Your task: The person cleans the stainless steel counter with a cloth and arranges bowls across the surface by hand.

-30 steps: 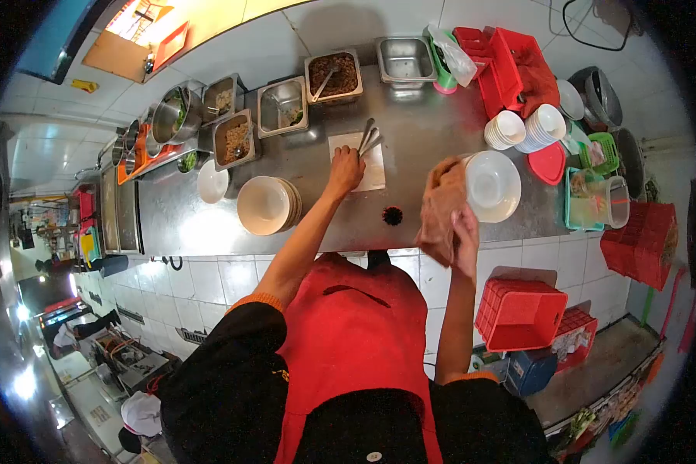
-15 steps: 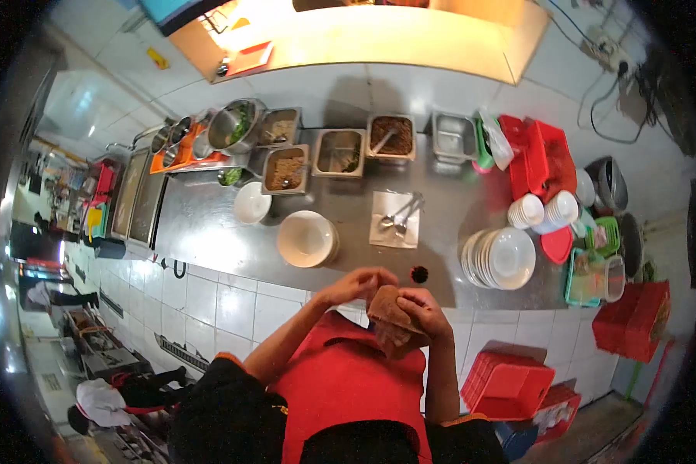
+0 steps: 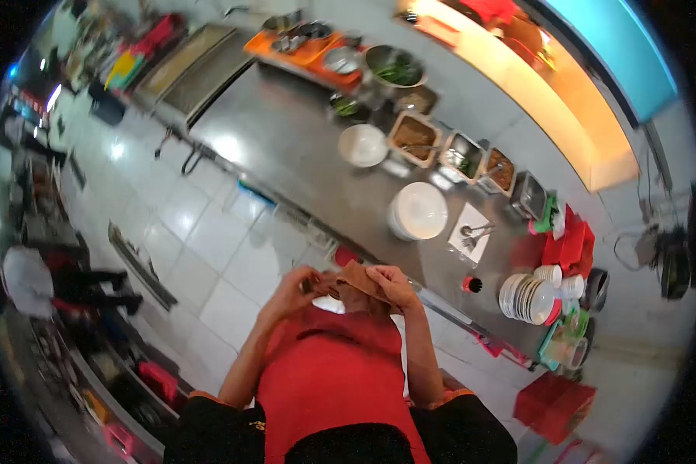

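In front of my red apron, my right hand point(image 3: 393, 288) pinches one edge of a brown cloth point(image 3: 357, 283), which hangs bunched and folded. My left hand point(image 3: 292, 292) is curled at the cloth's other side, its fingertips closed on it and slightly blurred. Beyond my hands, on the steel counter point(image 3: 286, 139), stand a stack of white bowls point(image 3: 419, 210) and a single white bowl point(image 3: 363, 145). Spoons point(image 3: 475, 230) lie on a white sheet point(image 3: 460, 246), with a small dark round item point(image 3: 472, 284) nearer the counter edge.
Metal food pans point(image 3: 414, 139) line the counter's back, beside a steel bowl of greens point(image 3: 394, 69) and an orange tray point(image 3: 301, 54). Stacked plates point(image 3: 527, 300) and red baskets point(image 3: 571, 243) stand at the right. A red crate point(image 3: 553, 406) sits below. Another person point(image 3: 39, 282) bends at far left.
My view has turned and shifted left, so the counter now runs diagonally and more floor shows. The cloth stays between my hands; my left fingers have curled in against it.
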The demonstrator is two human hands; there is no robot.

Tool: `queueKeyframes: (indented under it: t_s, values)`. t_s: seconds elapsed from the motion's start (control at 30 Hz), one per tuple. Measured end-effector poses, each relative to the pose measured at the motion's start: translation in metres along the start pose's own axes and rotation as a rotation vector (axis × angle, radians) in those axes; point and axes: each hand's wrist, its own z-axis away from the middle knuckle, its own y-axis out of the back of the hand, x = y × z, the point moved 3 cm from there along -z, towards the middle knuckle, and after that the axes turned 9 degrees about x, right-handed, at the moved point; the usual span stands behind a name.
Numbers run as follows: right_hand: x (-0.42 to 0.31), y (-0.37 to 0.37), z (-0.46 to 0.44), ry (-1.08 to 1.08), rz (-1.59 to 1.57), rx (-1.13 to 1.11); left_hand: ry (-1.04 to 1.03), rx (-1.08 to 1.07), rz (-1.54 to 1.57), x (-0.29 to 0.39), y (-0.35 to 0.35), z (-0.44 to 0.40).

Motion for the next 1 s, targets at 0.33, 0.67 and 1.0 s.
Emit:
queueKeyframes:
  t_s: [0.33,0.67,1.0]
  values:
    - [-0.047,-0.156,-0.038,-0.043,0.102,-0.088,-0.034,0.577,-0.194,-0.002,0.131,0.062]
    - [-0.098,-0.192,-0.081,-0.025,0.179,-0.218,-0.007,0.432,0.077,-0.024,0.126,0.019]
    - [-0.104,-0.152,-0.158,-0.04,0.092,-0.182,-0.033,0.312,-0.139,-0.002,0.17,-0.07]
